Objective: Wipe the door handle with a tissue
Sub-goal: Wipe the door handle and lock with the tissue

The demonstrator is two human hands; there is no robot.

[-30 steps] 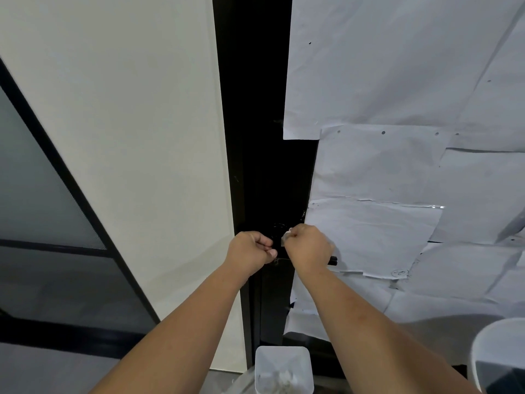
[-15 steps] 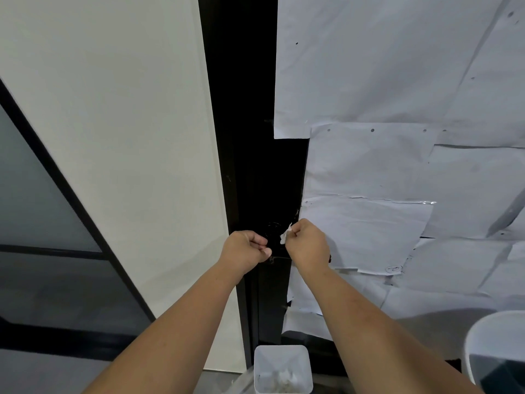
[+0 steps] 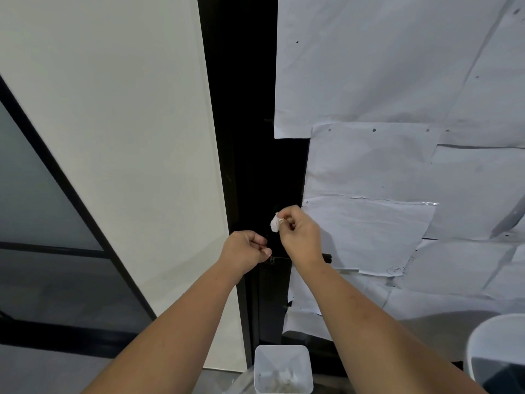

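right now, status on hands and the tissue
Right hand pinches tissue, raised above door handle. Left hand curled at door edge, contents unclear. Nothing blocking.

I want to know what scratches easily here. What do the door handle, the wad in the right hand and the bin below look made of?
Door handle: black, matte, probably metal, mostly hidden.
Wad: soft white crumpled tissue paper, pinched by the right hand.
Bin: translucent white plastic, smooth walls.
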